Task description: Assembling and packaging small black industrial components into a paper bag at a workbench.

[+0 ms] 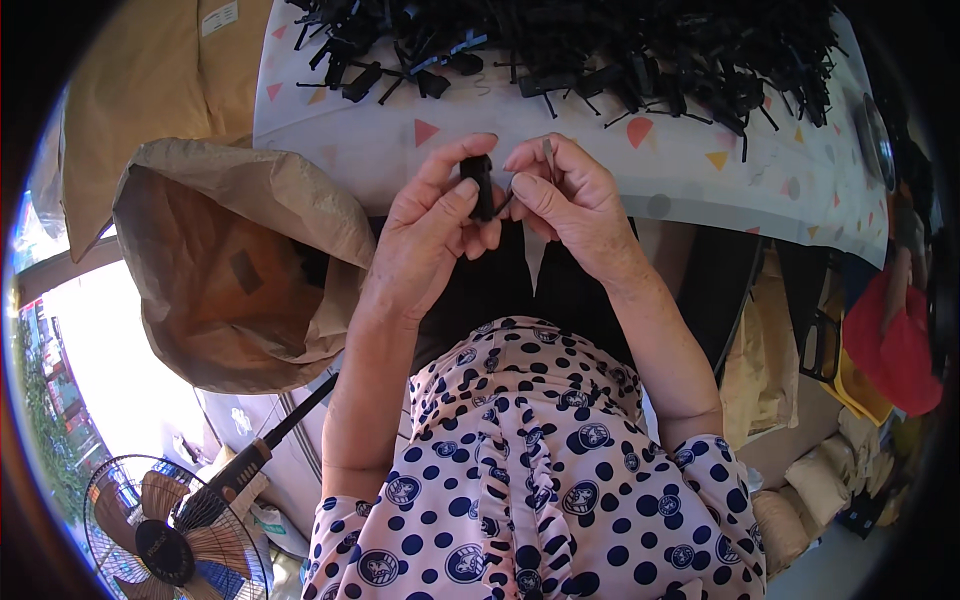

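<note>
My left hand (425, 215) is closed on a small black plastic part (480, 188), pinched upright between thumb and fingers. Close beside it, my right hand (570, 200) is closed, with a thin grey strip (548, 155), possibly a blade, showing between its fingers. A thin dark stem (504, 202) runs from the black part toward my right fingertips; whether they touch it I cannot tell. Both hands are just in front of the table's near edge. Beyond them lies a heap of similar black plastic parts (600, 60) with thin stems.
The table wears a white cloth (330, 120) with coloured shapes. To the left stands an open brown paper sack (230, 270), with another large paper sack (150, 100) behind it. A fan (165, 550) is at the lower left. A red cloth (890, 340) hangs at the right.
</note>
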The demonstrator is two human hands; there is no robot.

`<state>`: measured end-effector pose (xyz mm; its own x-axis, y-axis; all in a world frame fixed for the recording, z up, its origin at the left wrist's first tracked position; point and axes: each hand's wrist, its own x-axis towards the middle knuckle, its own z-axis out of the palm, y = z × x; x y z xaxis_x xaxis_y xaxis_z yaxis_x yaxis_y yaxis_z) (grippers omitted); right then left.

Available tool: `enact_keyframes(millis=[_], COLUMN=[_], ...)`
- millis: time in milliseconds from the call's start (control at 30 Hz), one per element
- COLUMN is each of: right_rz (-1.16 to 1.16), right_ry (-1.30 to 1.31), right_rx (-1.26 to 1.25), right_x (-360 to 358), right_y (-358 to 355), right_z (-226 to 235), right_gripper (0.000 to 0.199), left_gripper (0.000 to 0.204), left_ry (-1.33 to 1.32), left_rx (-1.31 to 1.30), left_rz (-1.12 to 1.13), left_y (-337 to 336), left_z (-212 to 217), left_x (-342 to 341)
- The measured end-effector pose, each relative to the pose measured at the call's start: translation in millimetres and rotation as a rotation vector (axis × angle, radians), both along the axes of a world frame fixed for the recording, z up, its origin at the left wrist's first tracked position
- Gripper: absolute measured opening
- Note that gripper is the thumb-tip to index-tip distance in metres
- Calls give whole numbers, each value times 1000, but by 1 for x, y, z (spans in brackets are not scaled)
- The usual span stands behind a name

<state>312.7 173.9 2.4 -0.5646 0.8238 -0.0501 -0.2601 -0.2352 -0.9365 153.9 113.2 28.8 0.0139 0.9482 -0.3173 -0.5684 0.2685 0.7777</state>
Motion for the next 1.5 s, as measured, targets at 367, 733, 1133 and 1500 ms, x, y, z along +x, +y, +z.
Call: enact_keyframes(millis=[367,733,1133,1500], right_rz=[171,-52,-24,123], right_ry=[-84,-88,-121,-179], right_rx=[-88,-93,-132,226], right_x=[28,12,-3,-18], right_y=[12,-20,-20,4], right_z=[0,2,7,6], right_gripper=[21,39,32,30], left_gripper=[38,37,36,30], left_ry=[177,809,851,1199], left_rx=[72,180,254,376], left_rz=[-280,-107,20,125], left_y=[5,4,1,-5], left_z=[2,-10,-15,10], left_x=[12,26,21,-2])
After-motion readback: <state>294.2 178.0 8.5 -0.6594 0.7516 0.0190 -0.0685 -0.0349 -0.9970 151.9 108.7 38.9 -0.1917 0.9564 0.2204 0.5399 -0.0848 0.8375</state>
